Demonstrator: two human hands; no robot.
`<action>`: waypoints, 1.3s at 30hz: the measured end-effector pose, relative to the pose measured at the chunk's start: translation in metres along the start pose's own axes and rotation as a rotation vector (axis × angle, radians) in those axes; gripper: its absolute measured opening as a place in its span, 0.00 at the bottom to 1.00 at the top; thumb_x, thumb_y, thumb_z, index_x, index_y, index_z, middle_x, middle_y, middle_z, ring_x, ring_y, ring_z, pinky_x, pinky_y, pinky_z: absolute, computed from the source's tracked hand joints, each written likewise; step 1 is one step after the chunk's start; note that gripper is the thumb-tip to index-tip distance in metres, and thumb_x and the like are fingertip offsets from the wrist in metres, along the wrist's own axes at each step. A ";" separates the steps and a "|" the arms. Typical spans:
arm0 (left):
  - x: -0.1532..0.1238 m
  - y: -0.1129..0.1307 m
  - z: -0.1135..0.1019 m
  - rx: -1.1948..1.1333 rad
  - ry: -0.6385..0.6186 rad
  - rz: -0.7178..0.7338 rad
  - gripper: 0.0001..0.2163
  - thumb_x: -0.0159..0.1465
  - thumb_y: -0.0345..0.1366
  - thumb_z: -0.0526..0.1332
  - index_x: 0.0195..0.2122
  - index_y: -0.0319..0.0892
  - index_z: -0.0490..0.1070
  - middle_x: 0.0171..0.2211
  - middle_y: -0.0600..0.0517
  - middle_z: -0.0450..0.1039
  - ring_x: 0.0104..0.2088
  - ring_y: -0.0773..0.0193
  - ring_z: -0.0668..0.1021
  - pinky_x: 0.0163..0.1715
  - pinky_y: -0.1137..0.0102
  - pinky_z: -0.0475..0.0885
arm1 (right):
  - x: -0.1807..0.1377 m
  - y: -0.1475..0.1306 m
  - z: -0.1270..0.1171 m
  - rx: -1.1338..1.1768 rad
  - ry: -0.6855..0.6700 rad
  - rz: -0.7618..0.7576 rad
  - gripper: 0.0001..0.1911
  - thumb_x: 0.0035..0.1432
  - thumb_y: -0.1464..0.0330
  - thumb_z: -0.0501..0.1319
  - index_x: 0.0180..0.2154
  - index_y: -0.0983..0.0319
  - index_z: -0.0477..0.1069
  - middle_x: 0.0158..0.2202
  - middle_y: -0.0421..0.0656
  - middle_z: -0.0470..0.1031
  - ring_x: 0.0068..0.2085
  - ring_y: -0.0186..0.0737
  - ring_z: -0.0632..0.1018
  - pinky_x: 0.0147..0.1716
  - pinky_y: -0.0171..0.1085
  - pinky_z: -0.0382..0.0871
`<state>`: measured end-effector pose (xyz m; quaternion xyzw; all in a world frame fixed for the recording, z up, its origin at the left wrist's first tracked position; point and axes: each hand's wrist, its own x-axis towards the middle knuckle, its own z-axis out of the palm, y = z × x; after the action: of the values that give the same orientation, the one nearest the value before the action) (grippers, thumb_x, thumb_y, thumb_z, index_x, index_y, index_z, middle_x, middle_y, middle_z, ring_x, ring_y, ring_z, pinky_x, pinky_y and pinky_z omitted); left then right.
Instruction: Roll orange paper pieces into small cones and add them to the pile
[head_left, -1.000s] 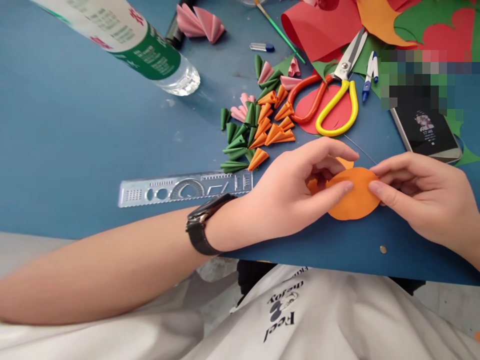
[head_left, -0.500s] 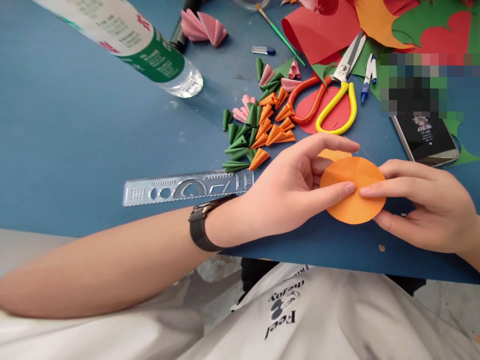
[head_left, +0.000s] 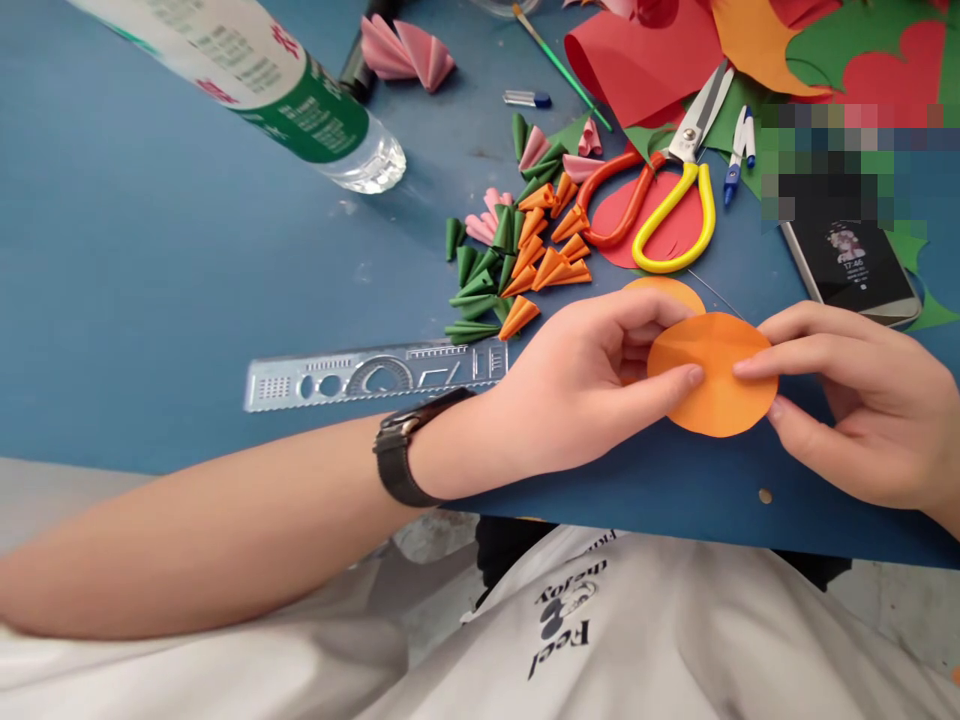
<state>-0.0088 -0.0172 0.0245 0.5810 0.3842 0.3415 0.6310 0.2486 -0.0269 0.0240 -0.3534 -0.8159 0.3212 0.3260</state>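
Note:
An orange paper circle [head_left: 712, 385] with creases lies near the front edge of the blue table [head_left: 187, 280]. My left hand [head_left: 592, 385] pinches its left edge between thumb and fingers. My right hand [head_left: 855, 400] grips its right edge, index finger on top and thumb under it. A second orange circle [head_left: 664, 292] peeks out just behind the left fingers. A black watch sits on my left wrist.
A heap of small folded orange, green and pink paper cones [head_left: 517, 250] lies behind the left hand. Scissors [head_left: 660, 190], a metal stencil ruler [head_left: 375, 375], a water bottle [head_left: 255, 75], a phone [head_left: 851, 265], a pen [head_left: 739, 150] and coloured paper sheets [head_left: 652, 50] surround them.
The circle has opened from a partly hidden shape into a flat creased disc and shifted slightly up; my left index finger has curled back, uncovering the second circle.

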 end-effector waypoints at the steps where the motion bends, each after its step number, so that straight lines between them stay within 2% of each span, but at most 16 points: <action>1: 0.000 0.000 0.000 0.000 0.002 -0.002 0.08 0.68 0.33 0.71 0.46 0.41 0.77 0.41 0.49 0.86 0.40 0.61 0.89 0.40 0.69 0.88 | 0.000 -0.001 0.000 0.018 0.000 0.010 0.22 0.63 0.79 0.64 0.51 0.49 0.81 0.50 0.45 0.82 0.42 0.47 0.84 0.37 0.46 0.83; 7: 0.001 0.001 0.000 0.036 0.066 -0.004 0.06 0.65 0.33 0.72 0.40 0.41 0.77 0.37 0.51 0.83 0.37 0.62 0.86 0.37 0.69 0.87 | -0.001 0.002 0.000 0.181 0.050 0.041 0.23 0.65 0.79 0.66 0.54 0.48 0.82 0.47 0.43 0.84 0.46 0.48 0.84 0.41 0.46 0.82; 11: 0.003 0.001 -0.001 0.050 0.080 -0.016 0.07 0.65 0.34 0.72 0.36 0.41 0.74 0.33 0.52 0.80 0.32 0.65 0.82 0.32 0.71 0.84 | -0.001 0.005 0.002 0.111 0.049 0.044 0.23 0.61 0.80 0.69 0.51 0.50 0.83 0.49 0.43 0.84 0.44 0.47 0.85 0.40 0.45 0.83; 14: 0.004 0.001 -0.001 0.041 0.051 -0.040 0.07 0.66 0.34 0.71 0.34 0.42 0.73 0.32 0.52 0.80 0.31 0.65 0.81 0.30 0.72 0.81 | -0.002 0.005 0.000 0.106 0.017 0.038 0.24 0.60 0.80 0.69 0.53 0.51 0.83 0.52 0.45 0.83 0.46 0.47 0.85 0.40 0.44 0.84; 17: 0.005 0.002 0.000 0.059 0.022 -0.045 0.08 0.66 0.35 0.70 0.33 0.41 0.72 0.30 0.53 0.76 0.29 0.68 0.77 0.27 0.74 0.75 | -0.003 0.000 -0.002 0.239 0.018 0.063 0.24 0.65 0.79 0.67 0.56 0.50 0.83 0.55 0.45 0.81 0.54 0.48 0.84 0.46 0.44 0.85; 19: 0.004 0.001 0.000 0.095 0.020 -0.028 0.09 0.66 0.34 0.70 0.32 0.41 0.71 0.28 0.55 0.73 0.27 0.70 0.74 0.26 0.75 0.73 | -0.002 -0.005 -0.001 0.367 0.058 0.151 0.19 0.70 0.75 0.65 0.55 0.50 0.84 0.56 0.45 0.82 0.55 0.48 0.84 0.44 0.42 0.86; 21: 0.003 0.000 0.001 0.140 0.023 0.008 0.08 0.66 0.33 0.69 0.33 0.41 0.70 0.29 0.56 0.72 0.28 0.70 0.74 0.27 0.76 0.73 | 0.000 -0.009 0.002 0.447 0.131 0.307 0.13 0.72 0.71 0.67 0.53 0.49 0.84 0.50 0.43 0.85 0.48 0.45 0.87 0.35 0.39 0.86; 23: 0.002 -0.001 0.002 0.186 0.023 0.060 0.07 0.66 0.32 0.68 0.34 0.42 0.70 0.31 0.56 0.73 0.30 0.69 0.76 0.29 0.75 0.76 | 0.003 -0.011 0.006 0.422 0.163 0.408 0.18 0.64 0.71 0.76 0.52 0.49 0.82 0.38 0.38 0.86 0.35 0.40 0.87 0.30 0.35 0.86; 26: 0.000 -0.002 0.000 0.223 0.019 0.121 0.05 0.67 0.31 0.69 0.37 0.42 0.72 0.34 0.55 0.74 0.32 0.69 0.77 0.32 0.75 0.78 | 0.007 -0.012 0.009 0.346 0.116 0.418 0.15 0.61 0.74 0.78 0.46 0.50 0.84 0.32 0.35 0.85 0.27 0.36 0.84 0.27 0.34 0.85; 29: 0.000 -0.004 -0.001 0.211 0.004 0.125 0.06 0.66 0.32 0.70 0.39 0.42 0.73 0.36 0.55 0.74 0.33 0.69 0.78 0.33 0.74 0.78 | 0.008 -0.011 0.010 0.349 0.124 0.409 0.09 0.65 0.72 0.76 0.39 0.50 0.84 0.29 0.36 0.84 0.23 0.37 0.83 0.22 0.34 0.83; 32: 0.000 -0.006 -0.001 0.182 -0.035 0.144 0.09 0.64 0.32 0.72 0.41 0.43 0.73 0.37 0.54 0.77 0.35 0.67 0.80 0.33 0.74 0.80 | 0.008 -0.011 0.012 0.406 0.160 0.428 0.07 0.66 0.70 0.77 0.39 0.50 0.84 0.29 0.36 0.84 0.22 0.37 0.82 0.20 0.34 0.82; 36: -0.004 -0.005 0.001 0.123 -0.107 0.242 0.10 0.69 0.26 0.65 0.49 0.45 0.73 0.43 0.51 0.82 0.41 0.64 0.86 0.37 0.73 0.83 | 0.006 -0.011 0.014 0.488 0.188 0.368 0.08 0.70 0.71 0.73 0.44 0.49 0.86 0.33 0.36 0.86 0.24 0.36 0.84 0.22 0.34 0.84; 39: -0.008 -0.001 0.000 0.164 -0.121 0.315 0.14 0.69 0.22 0.60 0.50 0.47 0.74 0.48 0.50 0.83 0.45 0.63 0.87 0.44 0.72 0.84 | 0.002 -0.009 0.011 0.524 0.178 0.274 0.11 0.72 0.72 0.70 0.45 0.48 0.88 0.38 0.37 0.88 0.28 0.36 0.85 0.25 0.35 0.85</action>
<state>-0.0128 -0.0241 0.0239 0.7030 0.2761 0.3682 0.5422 0.2360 -0.0338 0.0247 -0.3910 -0.6181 0.5293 0.4299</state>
